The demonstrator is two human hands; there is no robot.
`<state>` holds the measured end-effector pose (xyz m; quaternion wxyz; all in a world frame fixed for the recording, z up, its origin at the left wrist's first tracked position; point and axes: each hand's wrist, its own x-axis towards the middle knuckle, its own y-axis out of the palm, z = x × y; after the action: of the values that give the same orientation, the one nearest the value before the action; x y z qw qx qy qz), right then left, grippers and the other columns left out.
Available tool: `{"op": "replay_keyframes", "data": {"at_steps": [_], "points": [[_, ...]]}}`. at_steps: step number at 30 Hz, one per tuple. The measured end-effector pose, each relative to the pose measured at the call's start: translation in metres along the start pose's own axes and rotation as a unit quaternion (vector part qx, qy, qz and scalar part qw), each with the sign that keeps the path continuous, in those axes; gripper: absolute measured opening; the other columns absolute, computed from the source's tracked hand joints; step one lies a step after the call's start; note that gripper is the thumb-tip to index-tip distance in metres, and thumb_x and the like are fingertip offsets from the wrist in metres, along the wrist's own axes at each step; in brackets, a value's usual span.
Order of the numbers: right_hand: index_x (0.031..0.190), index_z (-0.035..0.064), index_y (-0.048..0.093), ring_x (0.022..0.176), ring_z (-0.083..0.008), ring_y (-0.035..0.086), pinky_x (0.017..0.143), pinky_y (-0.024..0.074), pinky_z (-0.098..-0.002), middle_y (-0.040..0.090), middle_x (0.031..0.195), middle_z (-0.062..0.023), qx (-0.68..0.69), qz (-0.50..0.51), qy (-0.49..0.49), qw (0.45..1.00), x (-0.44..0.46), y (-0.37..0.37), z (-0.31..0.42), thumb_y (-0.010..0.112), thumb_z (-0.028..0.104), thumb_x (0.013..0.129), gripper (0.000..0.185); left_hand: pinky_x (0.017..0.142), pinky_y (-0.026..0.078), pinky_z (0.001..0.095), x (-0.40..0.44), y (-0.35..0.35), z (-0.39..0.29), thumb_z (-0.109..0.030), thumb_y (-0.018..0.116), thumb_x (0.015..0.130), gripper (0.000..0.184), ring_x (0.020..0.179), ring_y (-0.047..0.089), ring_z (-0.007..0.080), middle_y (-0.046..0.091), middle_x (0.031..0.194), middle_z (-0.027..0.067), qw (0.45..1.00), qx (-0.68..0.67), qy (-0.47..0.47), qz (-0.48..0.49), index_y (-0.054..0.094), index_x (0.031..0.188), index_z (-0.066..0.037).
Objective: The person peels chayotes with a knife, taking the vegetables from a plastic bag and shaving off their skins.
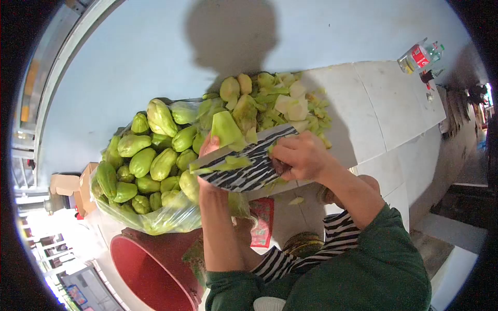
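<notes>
My left hand (208,147) is closed around a pale green, cut chayote (226,129), its fingers partly hidden behind a blade. In front of it lies the wide blade of a cleaver (244,173), its shiny face mirroring the black-and-white striped cloth on my legs. Thin green slices (232,163) cling to the blade. My right hand (301,157) grips the cleaver at its dark handle end. Beyond the blade, peeled chayotes (244,111) and pale cut pieces (293,106) lie heaped together.
An open plastic bag (168,220) full of whole chayotes (142,161) sits at left. Below it stands a red bucket (150,272). A cardboard box (83,189) is farther left. Plastic bottles (421,56) stand at the far right of the tiled surface (381,111), beside the wall.
</notes>
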<state>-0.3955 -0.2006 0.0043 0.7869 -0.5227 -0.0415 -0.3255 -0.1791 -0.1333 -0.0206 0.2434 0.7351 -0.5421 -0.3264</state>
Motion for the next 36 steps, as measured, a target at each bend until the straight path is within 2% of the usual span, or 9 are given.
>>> {"op": "replay_keyframes", "data": {"at_steps": [4, 10, 12, 14, 17, 21, 27, 29, 36], "points": [[0.082, 0.0135, 0.056, 0.065, -0.0264, 0.063, 0.054, 0.0516, -0.0395, 0.060, 0.074, -0.0037, -0.035, -0.005, 0.022, 0.999, -0.001, 0.008, -0.016, 0.072, 0.028, 0.063, 0.028, 0.083, 0.052, 0.0377, -0.006, -0.001, 0.009, -0.030, 0.058, 0.089, 0.051, 0.097, 0.062, 0.0243, 0.061, 0.113, 0.0127, 0.994, -0.091, 0.015, 0.062, 0.048, 0.126, 0.002], [0.085, 0.0108, 0.058, 0.067, -0.0301, 0.064, 0.056, 0.0526, -0.0417, 0.063, 0.078, -0.0078, -0.040, 0.015, 0.033, 0.999, 0.002, -0.006, -0.009, 0.072, 0.026, 0.064, 0.030, 0.081, 0.052, 0.0382, -0.002, 0.005, 0.006, -0.028, 0.057, 0.086, 0.051, 0.097, 0.062, 0.0271, 0.060, 0.114, 0.0165, 0.998, -0.032, -0.016, -0.060, 0.047, 0.126, 0.003], [0.086, 0.0098, 0.059, 0.067, -0.0317, 0.065, 0.057, 0.0528, -0.0428, 0.064, 0.078, -0.0097, -0.034, 0.021, 0.017, 0.999, 0.002, -0.002, -0.010, 0.071, 0.026, 0.065, 0.029, 0.079, 0.052, 0.0378, -0.004, 0.008, 0.006, -0.030, 0.058, 0.086, 0.053, 0.094, 0.062, 0.0268, 0.060, 0.112, 0.0161, 0.999, -0.002, -0.013, -0.029, 0.047, 0.126, 0.003], [0.084, 0.0078, 0.058, 0.065, -0.0347, 0.064, 0.058, 0.0526, -0.0445, 0.064, 0.074, -0.0128, 0.037, -0.017, 0.196, 0.980, 0.003, 0.012, -0.034, 0.071, 0.025, 0.068, 0.027, 0.073, 0.053, 0.0370, -0.008, 0.019, -0.001, -0.033, 0.061, 0.084, 0.058, 0.087, 0.063, 0.0261, 0.061, 0.103, 0.0143, 0.998, 0.052, -0.042, -0.012, 0.046, 0.127, 0.002], [0.084, 0.0070, 0.057, 0.066, -0.0359, 0.063, 0.059, 0.0524, -0.0450, 0.064, 0.073, -0.0150, -0.001, -0.018, 0.190, 0.982, -0.001, 0.015, -0.047, 0.071, 0.025, 0.070, 0.026, 0.073, 0.053, 0.0372, -0.010, 0.015, -0.005, -0.037, 0.063, 0.081, 0.060, 0.085, 0.063, 0.0255, 0.061, 0.097, 0.0135, 0.997, 0.036, -0.055, 0.050, 0.047, 0.125, 0.001], [0.085, 0.0077, 0.057, 0.068, -0.0361, 0.063, 0.058, 0.0521, -0.0455, 0.063, 0.076, -0.0145, 0.068, -0.039, 0.177, 0.981, 0.001, 0.021, -0.030, 0.071, 0.024, 0.070, 0.026, 0.073, 0.053, 0.0381, -0.005, 0.015, -0.002, -0.038, 0.052, 0.092, 0.050, 0.085, 0.062, 0.0248, 0.062, 0.099, 0.0122, 0.997, -0.063, 0.012, -0.043, 0.048, 0.125, -0.002], [0.087, 0.0101, 0.057, 0.069, -0.0308, 0.063, 0.056, 0.0516, -0.0423, 0.060, 0.079, -0.0085, -0.001, -0.014, 0.046, 0.999, -0.004, 0.024, -0.020, 0.073, 0.025, 0.067, 0.030, 0.078, 0.052, 0.0397, 0.000, 0.027, -0.008, -0.051, 0.046, 0.094, 0.050, 0.088, 0.061, 0.0256, 0.063, 0.100, 0.0103, 0.985, -0.100, 0.076, -0.119, 0.054, 0.116, -0.007], [0.082, 0.0125, 0.058, 0.064, -0.0250, 0.061, 0.053, 0.0499, -0.0376, 0.059, 0.074, -0.0036, -0.043, -0.088, -0.073, 0.993, -0.003, 0.027, -0.011, 0.073, 0.027, 0.067, 0.026, 0.077, 0.053, 0.0383, 0.000, 0.005, -0.006, -0.055, 0.048, 0.091, 0.052, 0.087, 0.062, 0.0259, 0.064, 0.096, 0.0104, 0.987, -0.120, 0.019, -0.102, 0.057, 0.111, -0.007], [0.074, 0.0145, 0.058, 0.059, -0.0168, 0.057, 0.048, 0.0450, -0.0311, 0.053, 0.068, 0.0014, -0.063, -0.109, -0.138, 0.982, -0.001, 0.036, 0.003, 0.069, 0.023, 0.072, 0.014, 0.068, 0.052, 0.0351, 0.002, 0.026, 0.002, -0.055, 0.050, 0.086, 0.056, 0.075, 0.062, 0.0253, 0.064, 0.083, 0.0153, 0.991, -0.108, -0.009, -0.077, 0.059, 0.094, 0.000]]}}
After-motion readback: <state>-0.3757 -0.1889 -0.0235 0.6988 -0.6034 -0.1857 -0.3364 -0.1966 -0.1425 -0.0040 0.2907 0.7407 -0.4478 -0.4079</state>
